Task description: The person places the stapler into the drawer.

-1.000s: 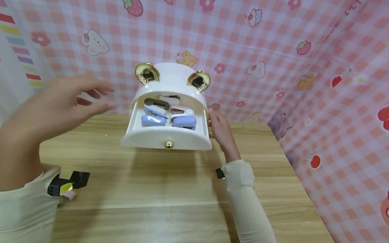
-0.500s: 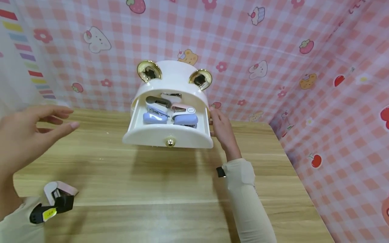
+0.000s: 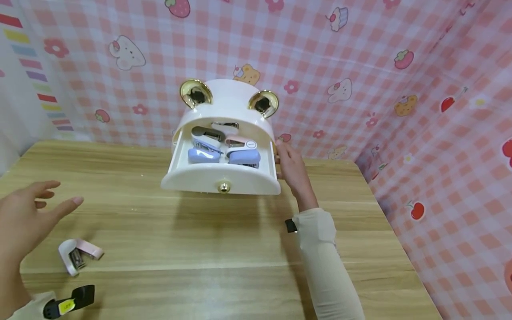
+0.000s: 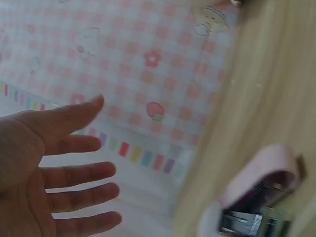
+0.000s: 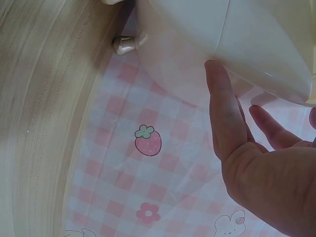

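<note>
A white rounded box (image 3: pixel 230 100) with two gold-rimmed eyes stands at the back of the table, its drawer (image 3: pixel 192 180) pulled out. Inside the drawer lie several small staplers, including a blue stapler (image 3: pixel 245 157) and a grey-topped stapler (image 3: pixel 208 134). My right hand (image 3: pixel 293 171) touches the box's right side, its fingers extended along the white wall (image 5: pixel 177 59) in the right wrist view. At the left, my left hand (image 3: pixel 30 222) hovers with spread fingers and holds nothing. Nearest to it, a pink and white stapler (image 3: pixel 80 254) lies spread apart on the table.
The wooden table (image 3: pixel 224 275) runs up to a pink checked cloth backdrop (image 3: pixel 160 58). Another checked cloth wall (image 3: pixel 452 178) borders the right side. A gold knob (image 3: pixel 224 187) sticks out from the drawer front.
My left hand has drawn back from near the box to the lower left, uncovering the pink and white stapler. The right hand stays at the box, and the drawer remains pulled out.
</note>
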Tool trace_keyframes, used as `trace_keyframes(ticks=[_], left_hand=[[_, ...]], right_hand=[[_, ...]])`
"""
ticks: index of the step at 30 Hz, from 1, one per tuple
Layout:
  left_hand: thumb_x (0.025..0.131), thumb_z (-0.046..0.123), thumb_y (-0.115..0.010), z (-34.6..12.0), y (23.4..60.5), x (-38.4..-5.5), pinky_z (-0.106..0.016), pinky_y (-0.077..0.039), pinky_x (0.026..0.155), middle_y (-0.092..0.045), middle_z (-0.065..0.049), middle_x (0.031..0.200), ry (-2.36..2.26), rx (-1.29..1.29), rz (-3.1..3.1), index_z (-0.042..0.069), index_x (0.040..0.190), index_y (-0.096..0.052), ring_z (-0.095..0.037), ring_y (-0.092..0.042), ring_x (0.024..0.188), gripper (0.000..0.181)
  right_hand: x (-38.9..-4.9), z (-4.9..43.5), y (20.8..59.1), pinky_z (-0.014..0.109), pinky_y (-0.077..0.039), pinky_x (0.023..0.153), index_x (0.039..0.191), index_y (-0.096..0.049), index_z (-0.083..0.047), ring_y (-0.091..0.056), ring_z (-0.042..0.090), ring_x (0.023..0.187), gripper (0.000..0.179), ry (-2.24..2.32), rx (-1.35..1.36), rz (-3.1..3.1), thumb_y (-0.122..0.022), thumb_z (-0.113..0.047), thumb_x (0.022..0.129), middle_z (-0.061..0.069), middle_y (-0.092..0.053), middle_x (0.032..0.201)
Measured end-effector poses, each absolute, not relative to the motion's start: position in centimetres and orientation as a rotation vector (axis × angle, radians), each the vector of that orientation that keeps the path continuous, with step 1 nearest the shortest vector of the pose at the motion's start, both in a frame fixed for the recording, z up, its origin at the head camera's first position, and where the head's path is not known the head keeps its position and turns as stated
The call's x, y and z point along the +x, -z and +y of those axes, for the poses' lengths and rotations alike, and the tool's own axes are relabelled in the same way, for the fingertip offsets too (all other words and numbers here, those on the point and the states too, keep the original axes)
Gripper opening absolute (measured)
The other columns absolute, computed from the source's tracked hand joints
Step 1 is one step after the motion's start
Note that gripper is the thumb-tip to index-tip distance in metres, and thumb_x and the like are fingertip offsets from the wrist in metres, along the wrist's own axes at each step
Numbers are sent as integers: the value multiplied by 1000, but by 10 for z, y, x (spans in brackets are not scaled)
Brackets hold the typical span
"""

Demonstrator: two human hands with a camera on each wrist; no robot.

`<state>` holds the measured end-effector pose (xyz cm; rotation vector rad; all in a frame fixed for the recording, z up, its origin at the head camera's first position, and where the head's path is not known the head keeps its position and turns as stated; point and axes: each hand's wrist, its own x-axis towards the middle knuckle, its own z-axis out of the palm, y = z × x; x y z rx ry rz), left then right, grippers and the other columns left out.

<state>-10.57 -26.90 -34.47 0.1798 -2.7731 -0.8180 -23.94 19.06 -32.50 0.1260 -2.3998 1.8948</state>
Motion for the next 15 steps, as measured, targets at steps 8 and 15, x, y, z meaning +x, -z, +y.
trace_keyframes(ticks=[8,15], left_hand=[[100,58,-52,-278,367,-99,-76,-17,106,-11,-44,152,843,362,-2894,-8,156,-2,-67,-16,135,100],[96,65,-54,-268,383,-87,-86,-23,88,22,-43,152,817,365,-3031,-1,152,24,-75,1,131,117]], right_hand=[[-238,189,326,43,-61,73,127,-60,0,-64,27,103,49,-1930,111,-2394,-41,-41,109,18,-61,120],[-238,189,324,50,-60,78,125,-59,1,-64,31,104,51,-1957,125,-2356,-41,-44,108,18,-61,117]])
